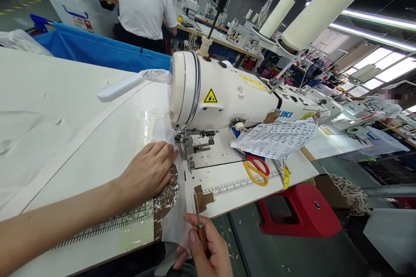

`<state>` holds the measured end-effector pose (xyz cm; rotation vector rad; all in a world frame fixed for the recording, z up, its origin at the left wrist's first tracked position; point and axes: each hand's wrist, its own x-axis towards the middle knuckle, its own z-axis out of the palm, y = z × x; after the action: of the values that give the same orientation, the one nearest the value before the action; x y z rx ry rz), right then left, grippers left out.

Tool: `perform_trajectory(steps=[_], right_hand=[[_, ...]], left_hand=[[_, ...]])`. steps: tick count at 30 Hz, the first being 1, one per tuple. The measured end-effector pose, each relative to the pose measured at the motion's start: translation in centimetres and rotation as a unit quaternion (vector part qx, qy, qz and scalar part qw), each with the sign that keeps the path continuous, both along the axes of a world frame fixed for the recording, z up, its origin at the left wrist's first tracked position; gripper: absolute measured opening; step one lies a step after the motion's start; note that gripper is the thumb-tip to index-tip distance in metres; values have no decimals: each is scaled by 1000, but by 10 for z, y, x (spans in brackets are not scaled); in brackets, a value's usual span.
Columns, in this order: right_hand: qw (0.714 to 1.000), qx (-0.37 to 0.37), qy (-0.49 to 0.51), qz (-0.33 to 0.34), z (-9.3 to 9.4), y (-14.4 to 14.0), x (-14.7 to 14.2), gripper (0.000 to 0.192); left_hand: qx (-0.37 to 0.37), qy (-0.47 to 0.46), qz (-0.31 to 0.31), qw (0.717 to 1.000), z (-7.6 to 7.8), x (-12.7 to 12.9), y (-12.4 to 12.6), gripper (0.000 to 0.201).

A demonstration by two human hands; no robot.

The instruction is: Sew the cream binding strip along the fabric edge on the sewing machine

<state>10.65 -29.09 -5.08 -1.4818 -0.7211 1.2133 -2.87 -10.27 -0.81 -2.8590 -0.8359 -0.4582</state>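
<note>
Head cam only. White cloth (177, 225) is lying by the presser foot (178, 138) of the sewing machine (224, 91), running twd me & hanging past the near edge of the table (234, 199). L hand (149, 171) is resting palm-down at the cloth, fingers bent & bunched, just beside the foot; its thumb is hiding from view, so I can't tell if that grip is pinching anything or only pressing. R hand (211, 246): grip is wrapping closed round the wooden handle of an awl (202, 237), metal shaft pointing up & away from me; cloth edge is passing by the same fingers, poss. pinched, not certain. Main risk (my judgement): L fingertips are sitting v. close to the stitching zone; w/ the machine running, a sudden feed or pull could be dragging them under the foot. Needle is too small to make out, so I'm not trusting clearance. 2nd: bare awl shaft is standing next to thin cloth; a slip or twist of the R wrist could snag or pierce it, or jab the L hand. 3rd: uneven tension btwn hands, or the hanging end's weight, could be skewing or puckering the cloth. 4th: brown tape (206, 201) near the awl tip is looking ragged & could be catching the cloth edge.
</note>
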Motion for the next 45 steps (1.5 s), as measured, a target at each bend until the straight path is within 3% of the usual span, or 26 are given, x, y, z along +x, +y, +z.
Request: perform_trajectory(steps=[6,17,28,42,45], right_hand=[[987,35,-147,47,-7,-5,9,48],[983,64,-144,99,-11,-5,7,45],[979,71,-147,126,12,12,6,38],[961,60,-199,184,38,40,13,34],[958,90,-198,186,39,38,13,32]], left_hand=[[4,-24,11,1000,-5,0,3,38],[-1,-31,19,999,-9,2,12,40],[-12,-32,-12,999,-4,4,-1,36],[-20,-30,-8,999,-3,4,2,37],[-26,-29,-4,999,-4,4,4,36]])
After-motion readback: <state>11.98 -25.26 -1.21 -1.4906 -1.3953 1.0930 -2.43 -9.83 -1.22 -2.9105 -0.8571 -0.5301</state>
